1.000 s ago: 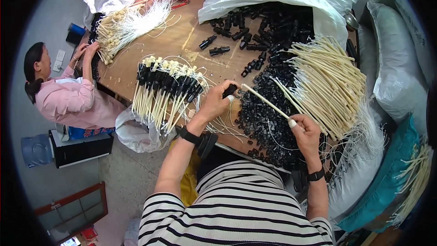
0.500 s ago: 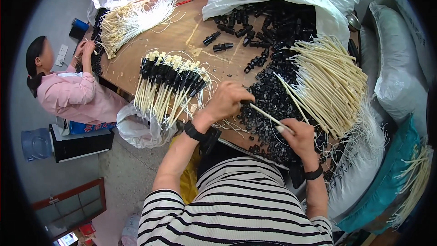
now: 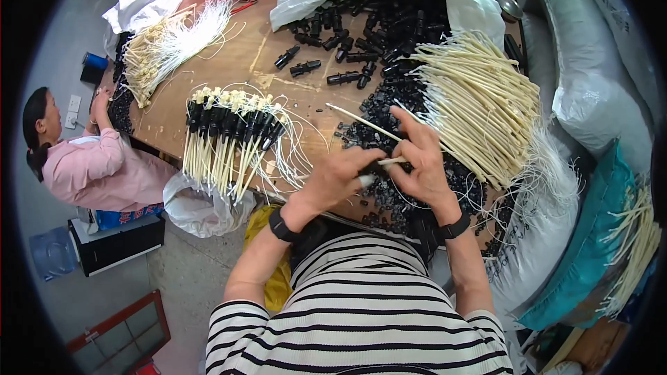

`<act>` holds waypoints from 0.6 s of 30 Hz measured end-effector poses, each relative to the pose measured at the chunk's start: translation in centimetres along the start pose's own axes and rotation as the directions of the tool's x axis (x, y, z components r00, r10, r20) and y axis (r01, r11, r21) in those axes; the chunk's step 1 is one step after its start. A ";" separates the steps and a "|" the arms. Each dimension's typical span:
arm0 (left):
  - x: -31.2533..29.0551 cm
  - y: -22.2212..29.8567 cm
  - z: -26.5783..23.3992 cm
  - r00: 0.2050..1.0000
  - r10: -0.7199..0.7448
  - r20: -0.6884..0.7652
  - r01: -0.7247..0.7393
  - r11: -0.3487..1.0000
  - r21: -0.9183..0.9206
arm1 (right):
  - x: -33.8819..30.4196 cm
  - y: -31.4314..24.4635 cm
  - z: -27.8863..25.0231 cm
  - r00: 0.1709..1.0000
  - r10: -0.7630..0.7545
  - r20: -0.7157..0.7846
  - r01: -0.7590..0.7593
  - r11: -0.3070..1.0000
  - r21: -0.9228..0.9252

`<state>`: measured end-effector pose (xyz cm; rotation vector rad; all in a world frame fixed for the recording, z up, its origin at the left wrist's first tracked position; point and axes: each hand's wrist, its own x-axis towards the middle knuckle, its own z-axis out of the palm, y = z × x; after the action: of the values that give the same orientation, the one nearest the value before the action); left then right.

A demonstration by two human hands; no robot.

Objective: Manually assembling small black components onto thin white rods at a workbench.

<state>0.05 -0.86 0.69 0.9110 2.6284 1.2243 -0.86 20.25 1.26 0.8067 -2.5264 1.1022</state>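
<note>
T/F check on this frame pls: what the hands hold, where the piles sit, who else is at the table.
1. Both hands meet on one cream tube. True: the left hand and right hand pinch it together over the loose black connectors.
2. The finished row of tubes with black caps lies to the person's right. False: it lies to the left of the hands.
3. The big bundle of bare cream tubes lies right of the hands. True.
4. The table is bare metal. False: it is brown board.
5. Nobody else is at the table. False: a person in a pink top works at its left end.
</note>
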 end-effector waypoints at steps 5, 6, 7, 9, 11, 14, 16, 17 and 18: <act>-0.3 -2.9 -0.5 0.976 -0.197 -0.091 0.194 0.980 -0.039 | -1.8 1.3 -0.4 0.735 0.563 0.378 -0.673 0.540 0.505; -0.8 -3.4 -0.5 0.975 -0.201 -0.094 0.198 0.980 -0.034 | -2.4 2.8 -1.1 0.763 0.577 0.291 -0.646 0.689 0.327; -1.4 -4.0 -0.4 0.933 -0.342 -0.109 0.339 0.940 -0.043 | -2.4 2.9 -1.7 0.814 0.535 0.226 -0.538 0.547 0.641; -1.8 -4.1 -0.4 0.853 -0.493 -0.169 0.489 0.870 -0.070 | -2.1 1.5 -3.3 0.840 0.512 0.181 -0.363 0.281 0.889; -2.0 -5.0 0.3 0.849 -0.490 -0.198 0.479 0.872 -0.101 | -1.1 0.4 -3.8 0.826 0.530 0.190 -0.490 0.511 0.706; -1.2 -4.3 0.2 0.843 -0.499 -0.201 0.476 0.866 -0.156 | -1.9 2.2 -2.8 0.958 0.283 -0.056 -0.287 0.915 -0.283; -1.0 -4.4 0.1 0.794 -0.573 -0.202 0.521 0.813 -0.259 | -2.4 3.4 -3.5 0.966 0.257 0.023 -0.258 0.963 0.074; -1.1 -4.8 -0.2 0.765 -0.611 -0.201 0.539 0.780 -0.319 | -2.6 3.6 -3.6 0.974 0.209 0.089 -0.227 0.878 0.421; -1.4 -5.2 0.0 0.762 -0.614 -0.205 0.541 0.778 -0.319 | -2.9 3.5 -3.7 0.974 0.205 0.091 -0.224 0.877 0.424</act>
<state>-1.31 -4.21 -3.25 -0.1677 2.5616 1.5213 -0.44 26.04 0.45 0.6598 -2.4825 1.7828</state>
